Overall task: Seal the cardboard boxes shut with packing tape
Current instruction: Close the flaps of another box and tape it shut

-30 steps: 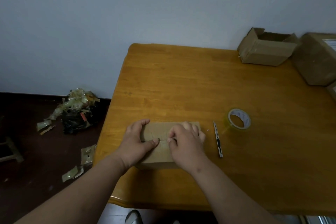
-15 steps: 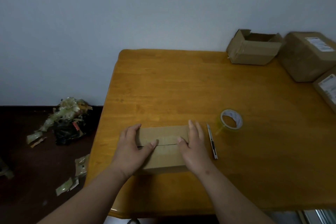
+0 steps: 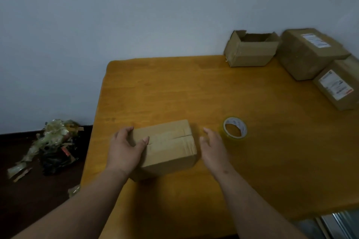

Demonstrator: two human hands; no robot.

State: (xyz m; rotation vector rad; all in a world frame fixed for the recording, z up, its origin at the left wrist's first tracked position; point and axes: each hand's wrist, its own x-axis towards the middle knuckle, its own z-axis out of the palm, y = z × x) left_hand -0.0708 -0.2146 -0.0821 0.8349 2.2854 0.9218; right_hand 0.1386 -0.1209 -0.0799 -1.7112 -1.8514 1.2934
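1. The small cardboard box is sitting near the front edge of the wooden counter, its two top flaps folded down and meeting along a seam that is showing no tape that I can make out.

2. The left hand is lying over the box's left end, fingers curling round the far corner and thumb pressing on the top beside the seam; this grip is holding the box.

3. The right hand is hovering just right of the box, apart from it, with a wide, relaxed grip that is holding nothing.

4. The roll of clear packing tape is lying flat on the counter just right of the box, beyond the right hand's fingertips.

5. Judging by this, the flaps are closed and the person is between closing and taping: the step in hand is fetching the tape.

6. The next move is likely calling for the right hand to pick up the roll, find its free end and lay a strip along the seam while the left hand is keeping the flaps down.

7. Well behind the box, against the wall, an open cardboard box is waiting unsealed, and two labelled parcels are sitting to its right.
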